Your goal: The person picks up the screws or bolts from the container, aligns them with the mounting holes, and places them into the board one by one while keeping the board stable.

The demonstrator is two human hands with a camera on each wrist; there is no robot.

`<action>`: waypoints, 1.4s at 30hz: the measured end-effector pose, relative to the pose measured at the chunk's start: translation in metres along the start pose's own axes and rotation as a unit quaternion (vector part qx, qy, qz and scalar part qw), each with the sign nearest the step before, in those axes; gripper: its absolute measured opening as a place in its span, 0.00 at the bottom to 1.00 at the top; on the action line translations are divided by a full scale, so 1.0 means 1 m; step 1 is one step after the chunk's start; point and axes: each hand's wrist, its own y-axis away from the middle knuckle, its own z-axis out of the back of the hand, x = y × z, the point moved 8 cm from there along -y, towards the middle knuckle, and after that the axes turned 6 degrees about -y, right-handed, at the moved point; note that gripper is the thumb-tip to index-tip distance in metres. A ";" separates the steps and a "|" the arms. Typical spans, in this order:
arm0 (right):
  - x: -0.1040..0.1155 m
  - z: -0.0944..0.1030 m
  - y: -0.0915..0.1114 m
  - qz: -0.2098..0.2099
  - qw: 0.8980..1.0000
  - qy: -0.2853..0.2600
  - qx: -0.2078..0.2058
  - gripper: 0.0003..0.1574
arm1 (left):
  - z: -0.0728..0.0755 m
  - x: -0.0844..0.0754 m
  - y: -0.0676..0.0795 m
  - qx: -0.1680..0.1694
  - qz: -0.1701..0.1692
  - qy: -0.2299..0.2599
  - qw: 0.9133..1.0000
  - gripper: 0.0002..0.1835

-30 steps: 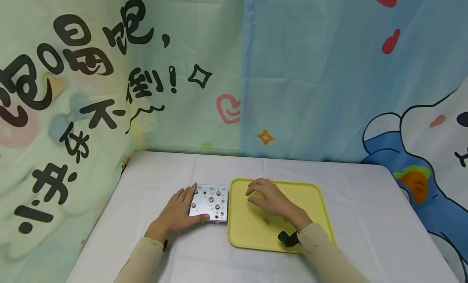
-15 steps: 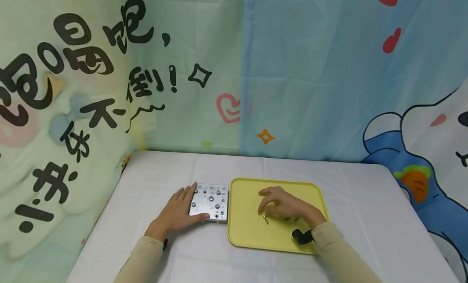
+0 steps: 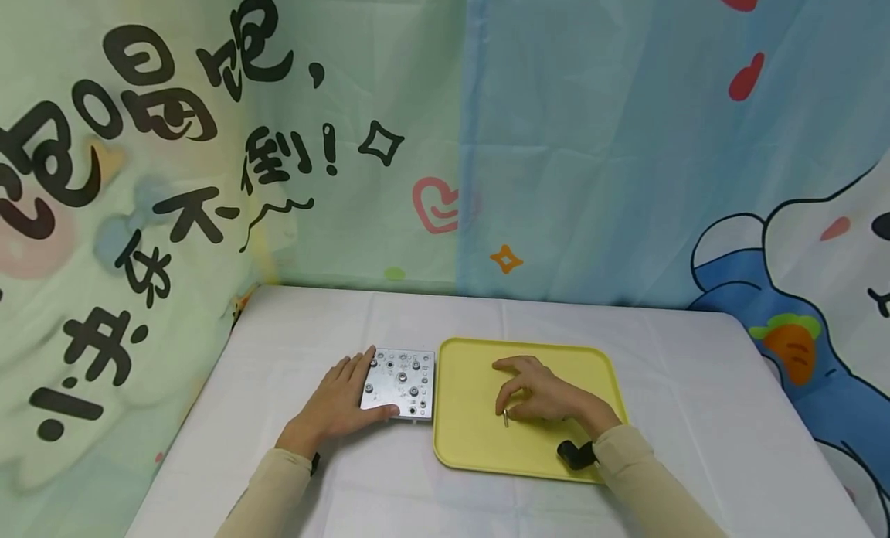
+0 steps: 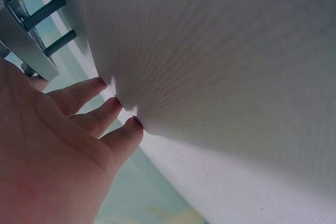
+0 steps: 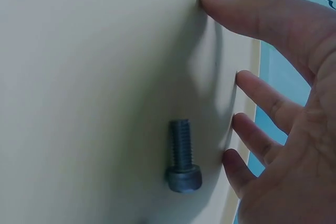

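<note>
A square silver metal plate (image 3: 399, 383) with several bolts and holes lies on the table. My left hand (image 3: 334, 403) rests along its left side, fingers straight, thumb at the near edge. In the left wrist view, threaded bolt ends (image 4: 44, 13) stick out under the plate, and three fingertips press the white cloth. Over the yellow tray (image 3: 473, 453), my right hand (image 3: 545, 395) pinches a small metal bolt (image 3: 506, 420) between thumb and index finger, the other fingers spread. Below that hand, another socket-head bolt (image 5: 182, 156) lies on the tray in the right wrist view.
The tray stands just right of the plate on a white tablecloth (image 3: 389, 492). A black wrist device (image 3: 575, 454) on my right arm hangs over the tray's near right part. Printed curtains (image 3: 361, 236) rise behind the table and on the left.
My right hand has moved right and down over the tray, and its thumb and index finger have closed on the bolt. The left hand and plate have stayed in place.
</note>
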 end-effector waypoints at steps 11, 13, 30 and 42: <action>0.002 0.000 0.000 0.021 0.999 0.020 -0.016 0.10 | -0.001 0.000 -0.001 -0.009 -0.006 -0.003 1.000 0.61; 0.003 0.000 0.000 0.025 0.999 0.027 -0.020 0.09 | -0.001 0.000 -0.001 -0.009 -0.006 -0.003 1.000 0.61; 0.013 0.001 -0.004 0.025 0.997 0.023 -0.075 0.05 | 0.000 0.000 -0.001 -0.013 -0.009 -0.003 1.000 0.61; 0.039 -0.006 -0.023 0.066 0.992 0.012 -0.106 0.02 | -0.002 0.000 0.000 -0.004 -0.003 -0.002 1.000 0.62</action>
